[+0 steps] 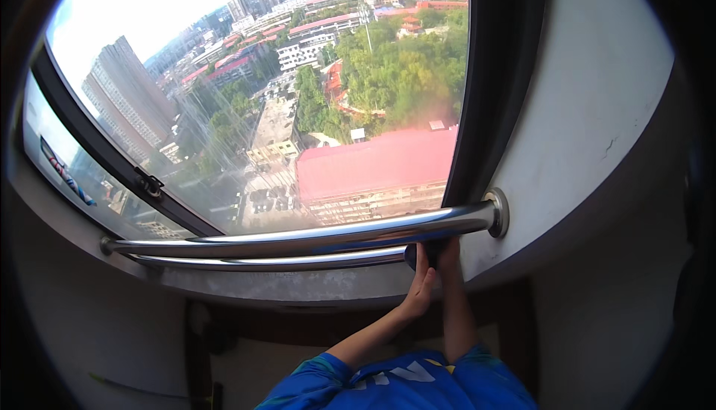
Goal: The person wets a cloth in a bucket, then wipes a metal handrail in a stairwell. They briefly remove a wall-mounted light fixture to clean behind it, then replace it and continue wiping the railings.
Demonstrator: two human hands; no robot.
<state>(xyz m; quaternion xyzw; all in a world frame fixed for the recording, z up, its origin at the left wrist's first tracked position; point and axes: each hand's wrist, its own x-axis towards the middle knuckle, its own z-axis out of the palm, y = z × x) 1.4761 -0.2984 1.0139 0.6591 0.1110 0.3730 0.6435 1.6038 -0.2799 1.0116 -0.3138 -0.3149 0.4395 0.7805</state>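
My left hand [420,289] reaches up to the lower steel rail [268,261], near its right end. Its fingers lie along a dark object [411,256] that sits around or against this rail; whether it is cloth is not clear. Close beside it on the right, my right hand [450,254] is at the same dark object, with its fingers partly hidden under the upper steel rail [313,235]. Both rails cross in front of a window [335,130], and a round flange [497,212] fixes the upper one to the white wall.
A window latch [148,181] sits on the dark frame at the left. A striped, rope-like thing [67,174] shows at the left pane. Under the rails runs a worn white ledge [313,287]. White wall [593,85] rises on the right. A thin stick [140,390] lies low at left.
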